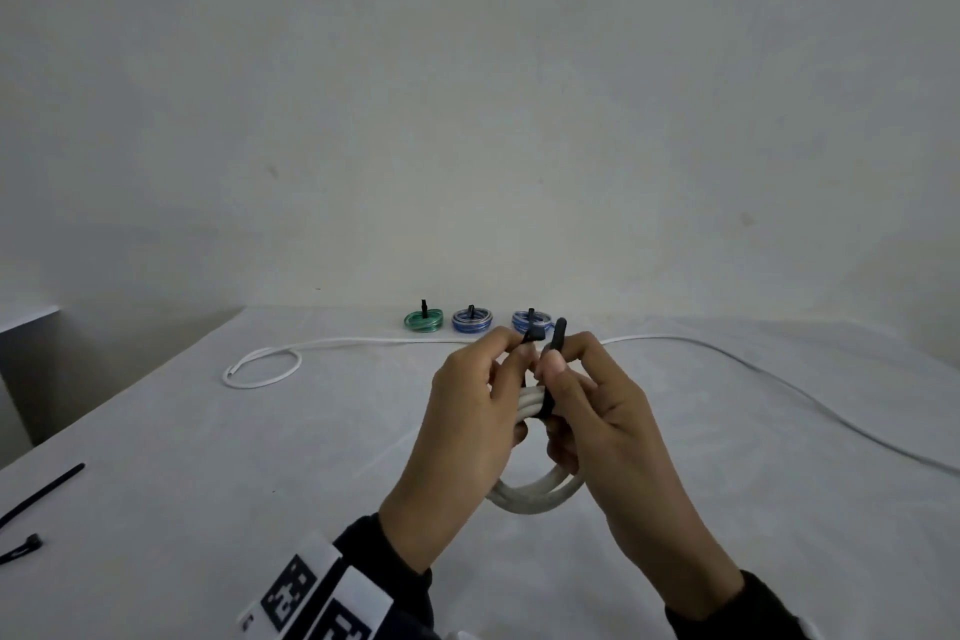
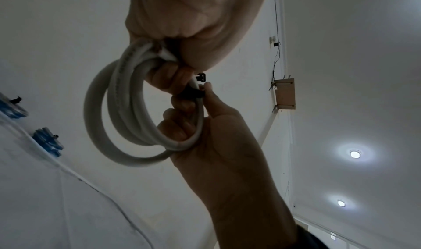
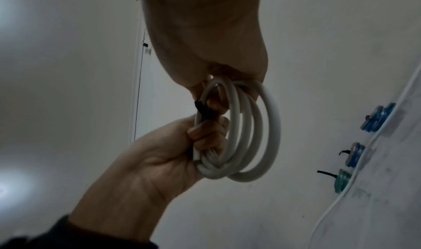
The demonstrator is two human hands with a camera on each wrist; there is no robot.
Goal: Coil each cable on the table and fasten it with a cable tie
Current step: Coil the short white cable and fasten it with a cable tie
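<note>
A coil of thick white cable (image 1: 535, 499) hangs between my two hands above the table (image 1: 208, 457). A black cable tie (image 1: 546, 405) is wrapped round the top of the coil, and both its ends stick up. My left hand (image 1: 519, 346) pinches the tie's head end, and its lower fingers curl round the coil (image 3: 250, 127). My right hand (image 1: 553, 361) pinches the tie's tail, with its other fingers hooked through the coil (image 2: 109, 112). In the wrist views the tie (image 2: 192, 92) (image 3: 203, 110) crosses the bundled strands.
Three tied coils stand at the back of the table: a green one (image 1: 423, 321) and two blue ones (image 1: 471, 320) (image 1: 530, 320). A loose thin white cable (image 1: 363, 340) runs across the table and off to the right. Spare black ties (image 1: 41, 489) lie at the near left.
</note>
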